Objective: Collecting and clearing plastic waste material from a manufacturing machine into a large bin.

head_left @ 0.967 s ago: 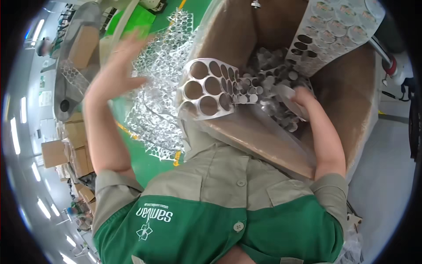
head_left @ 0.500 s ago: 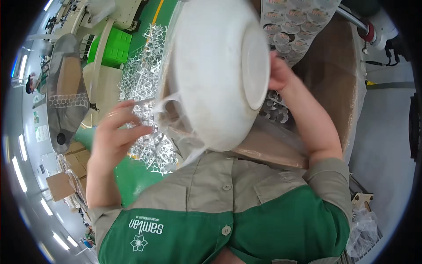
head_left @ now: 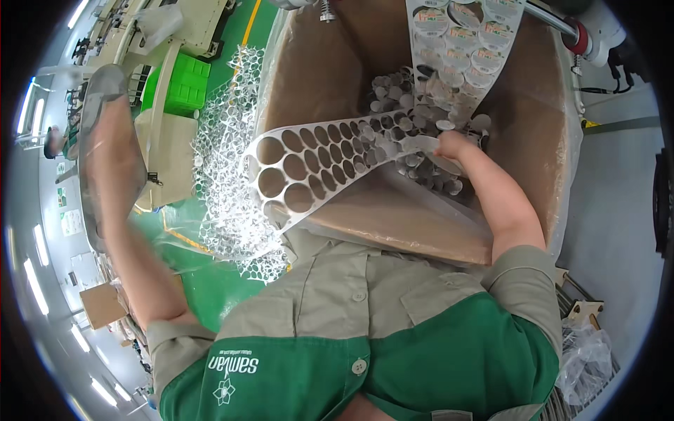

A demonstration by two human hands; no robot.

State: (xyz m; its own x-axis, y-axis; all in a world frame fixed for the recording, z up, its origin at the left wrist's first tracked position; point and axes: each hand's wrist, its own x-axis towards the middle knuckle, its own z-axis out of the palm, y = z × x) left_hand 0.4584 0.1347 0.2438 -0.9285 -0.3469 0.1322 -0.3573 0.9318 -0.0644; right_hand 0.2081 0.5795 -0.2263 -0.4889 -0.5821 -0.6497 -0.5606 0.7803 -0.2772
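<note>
Where the right hand [head_left: 456,145] is lowered between its walls, a large brown carton [head_left: 330,77] lined with clear plastic surrounds that hand. Well to the left of the right hand, outside the carton, a broad heap of shiny perforated scrap [head_left: 228,161] covers part of the green floor [head_left: 232,284]. Nearer on that same side, a silvery strip [head_left: 306,177] punched with rows of round holes runs from the carton's rim toward the hand. A grey rounded panel [head_left: 135,165] overlaps the blurred left hand [head_left: 107,137], whose fingers I cannot tell to be apart or together. Just beyond the right hand hangs a sheet [head_left: 460,49] of printed circles. The right hand's fingers are clamped on a pale curved piece [head_left: 420,144], partly hidden beneath them. Loose grey discs [head_left: 449,186] lie piled around that hand.
</note>
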